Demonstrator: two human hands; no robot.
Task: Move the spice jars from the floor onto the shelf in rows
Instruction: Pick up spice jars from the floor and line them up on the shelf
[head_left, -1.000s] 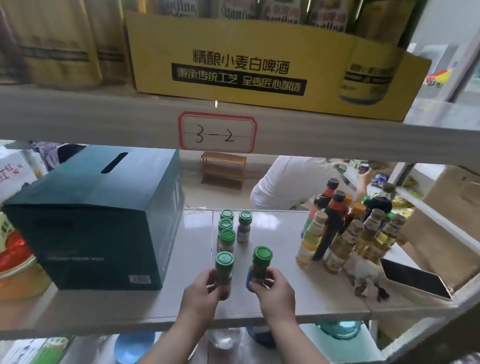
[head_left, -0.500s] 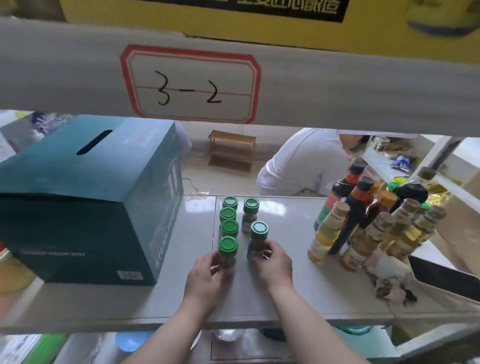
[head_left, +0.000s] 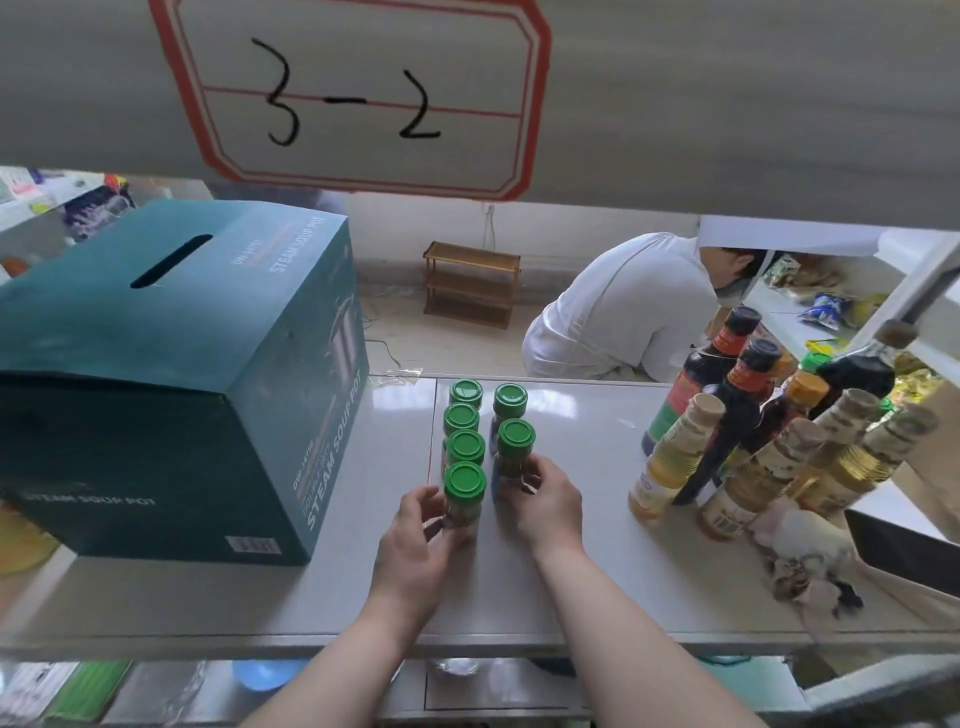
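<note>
1. Head view, looking down onto a pale shelf (head_left: 571, 571) under a board tagged with a red-bordered label (head_left: 358, 93) reading "3-2".
2. Six green-capped spice jars (head_left: 464, 420) standing upright on the shelf in two columns: four on the left, two on the right, touching or just beside one another.
3. Left hand (head_left: 423, 535) wrapped around the front jar of the left column (head_left: 464, 496), fingers on its clear body, base on the shelf.
4. Right hand (head_left: 545, 501) gripping the front jar of the right column (head_left: 514, 452), fingertips around its lower body, base apparently on the shelf but hidden by fingers.
5. Teal box (head_left: 171, 374) marked "STEAM SOUP POT" on the shelf just left of the jars, slot in its top.
6. Cluster of sauce and oil bottles (head_left: 753, 441) on the right of the shelf, well apart from the jars; dark ones behind, paler tan-capped ones in front.
7. Dark flat panel (head_left: 904, 551) at the far right edge, crumpled wrappers (head_left: 800, 566) just before it.
8. Beyond the shelf, a person in white (head_left: 623, 312) bent over, and a small wooden rack (head_left: 470, 283) on the floor.
</note>
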